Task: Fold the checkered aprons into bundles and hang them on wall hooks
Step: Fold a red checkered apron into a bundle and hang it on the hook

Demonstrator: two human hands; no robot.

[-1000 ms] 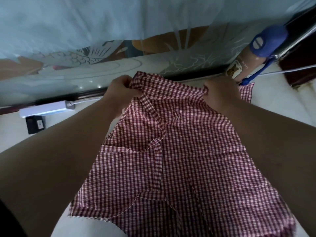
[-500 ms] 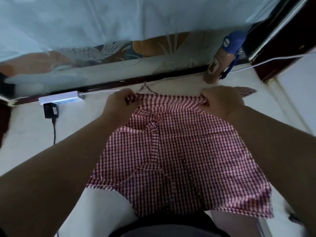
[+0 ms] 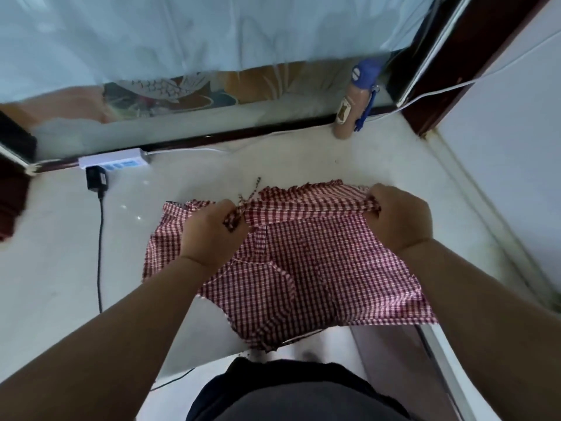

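Observation:
A red-and-white checkered apron (image 3: 306,268) hangs in front of me above a pale floor, held by its top edge. My left hand (image 3: 209,235) pinches the top edge at its left, where a thin tie sticks up. My right hand (image 3: 397,220) grips the gathered top edge at the right. The cloth between my hands is pulled fairly taut; the rest droops toward my body, with a flap spreading left beyond my left hand. No wall hooks are in view.
A white power strip (image 3: 113,161) with a black adapter (image 3: 96,180) and cable lies on the floor at the left. A bottle with a blue cap (image 3: 355,101) leans by the painted glass panel (image 3: 212,92). A dark door frame (image 3: 473,56) and white wall stand at the right.
The view has tilted down, so more floor shows. My hands have come lower and nearer to me with the apron, and its top edge is now bunched between them.

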